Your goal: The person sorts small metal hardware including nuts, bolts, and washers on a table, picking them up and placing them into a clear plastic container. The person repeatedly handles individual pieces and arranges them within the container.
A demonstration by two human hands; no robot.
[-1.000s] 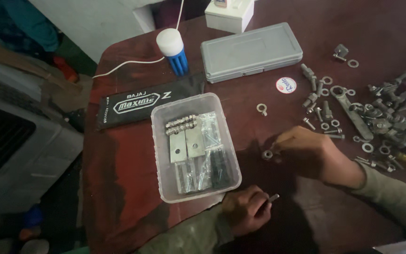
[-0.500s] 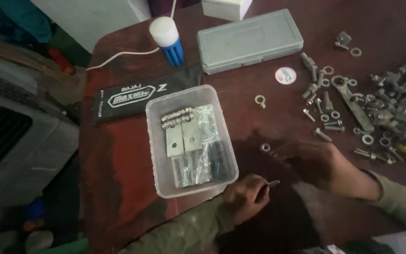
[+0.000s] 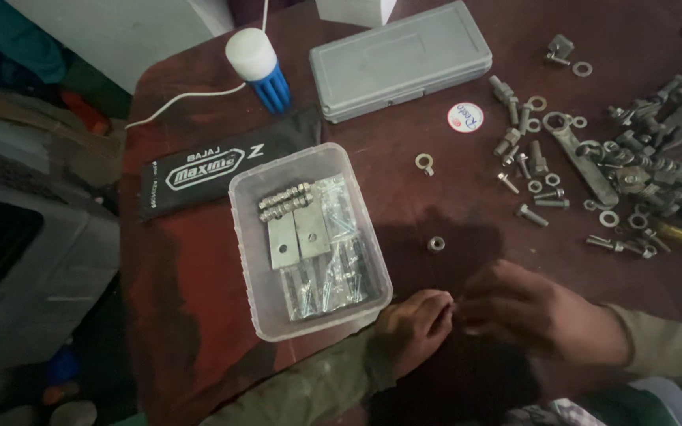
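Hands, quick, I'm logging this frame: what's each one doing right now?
Left hand: fingers curled, pinching something small against the right; what it is cannot be told.
Right hand: fingers meet the left's; grip hidden, cannot be told.

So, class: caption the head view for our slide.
Both hands, left hand and right hand, meet beside a clear tub of hardware.

Both hands meet fingertip to fingertip — left hand (image 3: 412, 331), right hand (image 3: 534, 312) — beside clear tub (image 3: 250, 237).

A grey case (image 3: 401, 59), a blue-and-white lamp (image 3: 259, 66) and a black pouch (image 3: 222, 164) lie on the table (image 3: 191, 315).
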